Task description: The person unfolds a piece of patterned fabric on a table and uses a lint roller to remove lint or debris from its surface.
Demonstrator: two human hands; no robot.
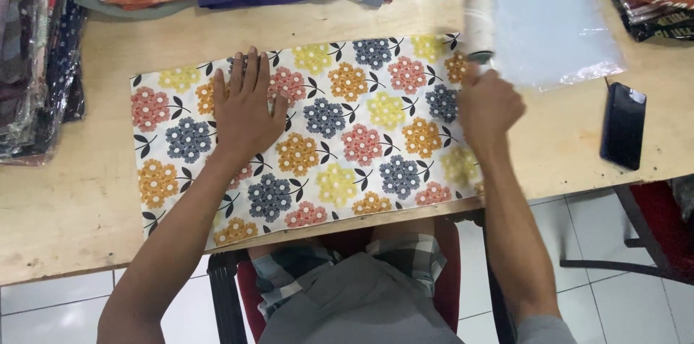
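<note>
A pale wooden worktable (65, 221) carried a folded rectangular cloth printed with orange, yellow, grey and pink flower clusters (340, 134), lying flat at its front edge. Beyond the cloth's right end lay a clear plastic bag (549, 19), empty, so bagging looked undone. The left hand (248, 105) pressed open and flat on the cloth's left half. The right hand (489, 104) was closed around a white lint roller (478, 24), blurred, at the cloth's right end.

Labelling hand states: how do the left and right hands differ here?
The left hand lies flat, fingers spread, pressing on the floral cloth; the right hand is closed around a lint roller. The left hand is sharp in the picture; the right hand is blurred. Both are bare and over the cloth.
</note>
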